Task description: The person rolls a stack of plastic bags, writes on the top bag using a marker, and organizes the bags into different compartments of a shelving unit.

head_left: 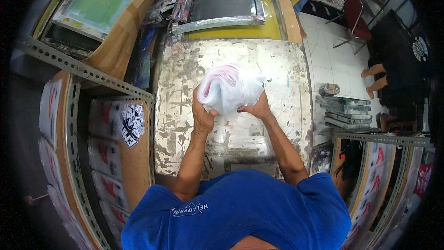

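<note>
Between my two hands is a rolled bundle of thin, translucent white plastic bags or film [231, 90], with pinkish layers showing in its curled left end. My left hand [202, 111] grips the bundle's left side, thumb toward the front. On the right, my right hand [257, 107] closes on the other end, its thumb lying along the near edge. Fingers on the far side are hidden behind the plastic. Beneath is a worn table [180, 134] with a pale top, stained and peeling in patches; whether the bundle rests on it I cannot tell.
Framed printing screens [222, 4] lie at the table's far end; a green one [99, 2] leans at far left. Metal racks with packets [106, 153] flank me. At right are stacked frames [347, 111], a tin [329, 89], a red chair [354, 16] and another person's legs [377, 78].
</note>
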`<state>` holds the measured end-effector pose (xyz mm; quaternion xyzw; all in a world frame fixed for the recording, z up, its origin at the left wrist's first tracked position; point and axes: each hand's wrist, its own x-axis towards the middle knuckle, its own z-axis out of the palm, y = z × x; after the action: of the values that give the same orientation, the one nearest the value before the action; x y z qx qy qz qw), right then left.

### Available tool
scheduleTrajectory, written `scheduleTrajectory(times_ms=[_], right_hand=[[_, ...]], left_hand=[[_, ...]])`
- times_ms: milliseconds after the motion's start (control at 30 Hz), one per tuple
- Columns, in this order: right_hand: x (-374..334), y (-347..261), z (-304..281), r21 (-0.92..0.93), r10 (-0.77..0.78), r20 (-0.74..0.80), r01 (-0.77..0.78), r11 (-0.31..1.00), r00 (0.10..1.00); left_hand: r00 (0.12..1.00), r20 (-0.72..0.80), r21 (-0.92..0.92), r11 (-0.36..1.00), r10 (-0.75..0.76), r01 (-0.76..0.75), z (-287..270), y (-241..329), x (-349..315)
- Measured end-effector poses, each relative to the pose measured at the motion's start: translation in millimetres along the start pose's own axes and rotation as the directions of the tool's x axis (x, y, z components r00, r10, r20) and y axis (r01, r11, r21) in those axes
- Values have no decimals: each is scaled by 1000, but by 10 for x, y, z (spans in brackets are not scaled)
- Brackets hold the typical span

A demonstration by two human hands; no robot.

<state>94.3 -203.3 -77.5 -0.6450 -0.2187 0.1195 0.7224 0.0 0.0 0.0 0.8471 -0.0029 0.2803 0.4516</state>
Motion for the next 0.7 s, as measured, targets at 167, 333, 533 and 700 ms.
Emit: scheduleTrajectory(times_ms=[167, 333, 533, 700], right_hand=[[59, 64, 43, -13, -75, -58, 74, 997, 995], [-51, -95, 63, -96, -25, -67, 19, 995, 997], [-36, -61, 30, -101, -50, -61, 44, 994, 997], [-51, -224, 91, -62, -14, -86, 9, 998, 996]], left_hand=[[960, 40, 89, 958, -277, 273, -266, 356, 385], [795, 128, 628, 669, -593, 398, -200, 800, 965], [884, 110, 598, 741, -454, 306, 9, 632, 860], [843, 151, 603, 724, -517, 336, 5, 654, 893]])
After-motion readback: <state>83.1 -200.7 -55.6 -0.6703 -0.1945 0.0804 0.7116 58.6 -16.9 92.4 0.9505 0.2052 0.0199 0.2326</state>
